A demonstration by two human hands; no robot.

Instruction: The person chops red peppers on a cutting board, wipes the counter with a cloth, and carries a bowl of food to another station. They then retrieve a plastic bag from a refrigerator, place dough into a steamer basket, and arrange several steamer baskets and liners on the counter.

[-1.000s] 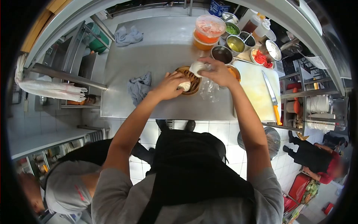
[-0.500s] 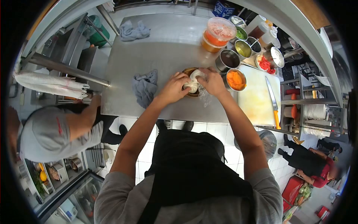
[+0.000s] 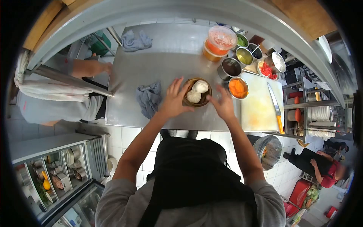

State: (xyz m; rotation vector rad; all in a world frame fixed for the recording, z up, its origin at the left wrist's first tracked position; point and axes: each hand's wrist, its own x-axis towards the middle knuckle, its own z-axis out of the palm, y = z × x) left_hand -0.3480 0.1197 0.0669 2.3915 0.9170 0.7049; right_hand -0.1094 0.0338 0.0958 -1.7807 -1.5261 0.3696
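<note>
Two white buns lie side by side in a small round brown basket on the steel table. My left hand is at the basket's left side, fingers spread and holding nothing. On the right, my right hand is beside the basket with its fingers apart and empty. A metal bowl of orange pieces sits just beyond my right hand.
Left of the basket lies a grey cloth; another cloth is farther back. A knife rests on the white cutting board. Tubs and metal containers stand behind. A co-worker is at the left.
Both hands have let go of the buns and opened, moving apart to either side of the basket. The clear wrap near my right hand no longer shows. The co-worker at left has shifted.
</note>
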